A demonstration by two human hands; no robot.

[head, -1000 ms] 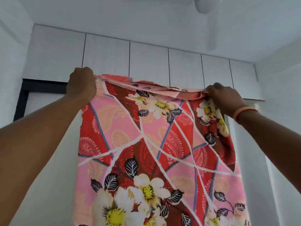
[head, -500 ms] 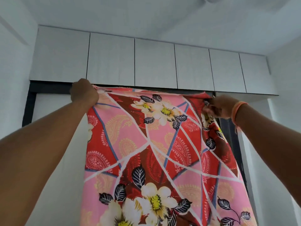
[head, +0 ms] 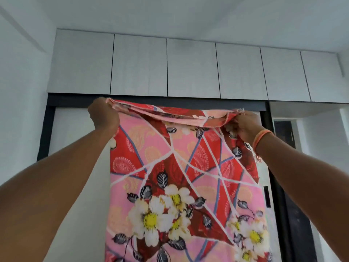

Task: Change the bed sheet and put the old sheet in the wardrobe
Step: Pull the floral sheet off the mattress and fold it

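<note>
Both hands (head: pixel 103 116) (head: pixel 247 127) on sheet (head: pixel 185 178) top

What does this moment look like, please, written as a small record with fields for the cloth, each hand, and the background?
cloth: red and pink floral bed sheet, held up, top edge folded over, hanging down
left hand: left hand grips the top left corner of the sheet
right hand: right hand pinches the top right corner; orange wristband on the wrist
background: row of white upper cabinet doors above a black-framed wardrobe
</note>
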